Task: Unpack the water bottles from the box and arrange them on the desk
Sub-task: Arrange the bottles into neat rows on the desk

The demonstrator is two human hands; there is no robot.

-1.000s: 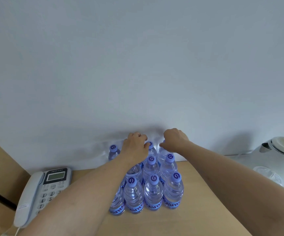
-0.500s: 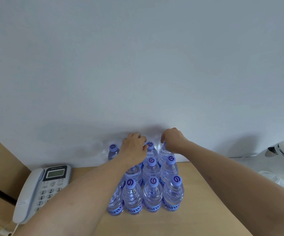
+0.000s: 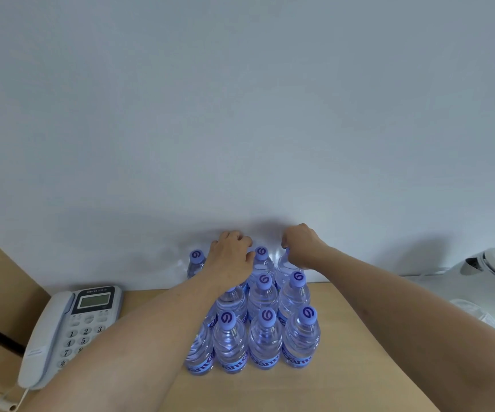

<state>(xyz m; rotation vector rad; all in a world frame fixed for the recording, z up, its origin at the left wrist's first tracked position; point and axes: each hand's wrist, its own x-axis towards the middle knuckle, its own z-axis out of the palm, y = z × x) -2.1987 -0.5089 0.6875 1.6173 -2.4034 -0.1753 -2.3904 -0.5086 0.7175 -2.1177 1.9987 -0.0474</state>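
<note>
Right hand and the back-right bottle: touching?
Touching. In the head view the right hand is closed over the top of the back-right bottle, hiding its cap, with no gap showing.

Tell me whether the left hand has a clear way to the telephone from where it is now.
Probably yes. The left hand rests on the back-row bottles, and the telephone lies on the desk to that arm's left, with nothing visible between them.
</note>
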